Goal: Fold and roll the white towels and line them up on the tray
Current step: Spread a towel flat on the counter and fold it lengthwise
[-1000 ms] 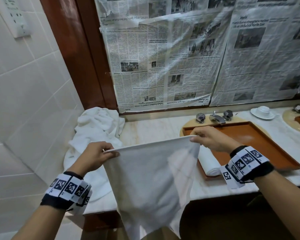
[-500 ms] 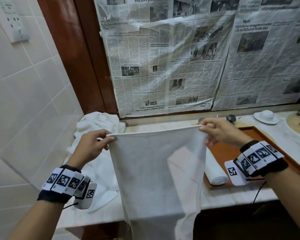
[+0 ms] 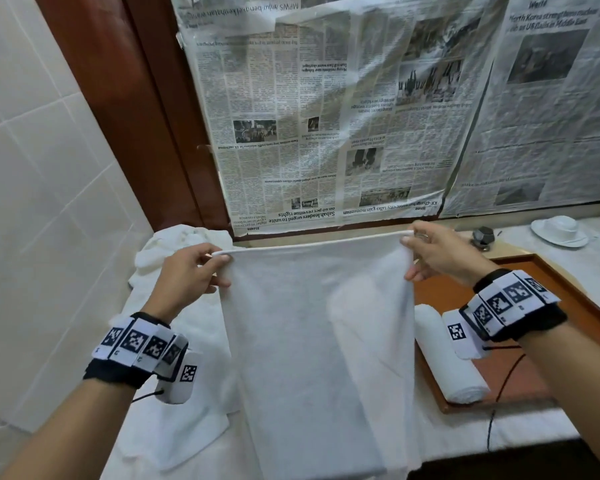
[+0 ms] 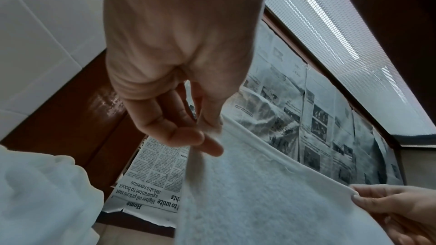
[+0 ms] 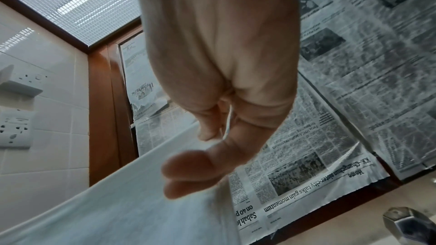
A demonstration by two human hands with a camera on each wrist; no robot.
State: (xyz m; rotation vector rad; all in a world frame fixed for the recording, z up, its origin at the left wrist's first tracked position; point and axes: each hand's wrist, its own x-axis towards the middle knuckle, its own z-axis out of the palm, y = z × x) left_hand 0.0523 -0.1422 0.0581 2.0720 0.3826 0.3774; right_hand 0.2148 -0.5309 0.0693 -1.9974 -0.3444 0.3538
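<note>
A white towel [image 3: 312, 341] hangs flat in front of me, stretched by its top edge over the counter. My left hand [image 3: 201, 268] pinches the top left corner, and the left wrist view shows the thumb and fingers [image 4: 200, 137] closed on the hem of the towel [image 4: 259, 193]. My right hand [image 3: 430, 251] pinches the top right corner; its fingers [image 5: 193, 170] press the towel [image 5: 118, 211] from the front. One rolled white towel [image 3: 444, 358] lies at the left end of the brown tray [image 3: 575, 306].
A heap of loose white towels [image 3: 174, 306] lies on the counter at the left, against the tiled wall. Newspaper covers the wall behind. A tap handle [image 3: 484, 235] and a white cup on a saucer [image 3: 560, 230] stand behind the tray.
Both hands have lifted the towel higher and away from me, towards the wall, and drawn its top edge tighter. The grips on both corners stay the same.
</note>
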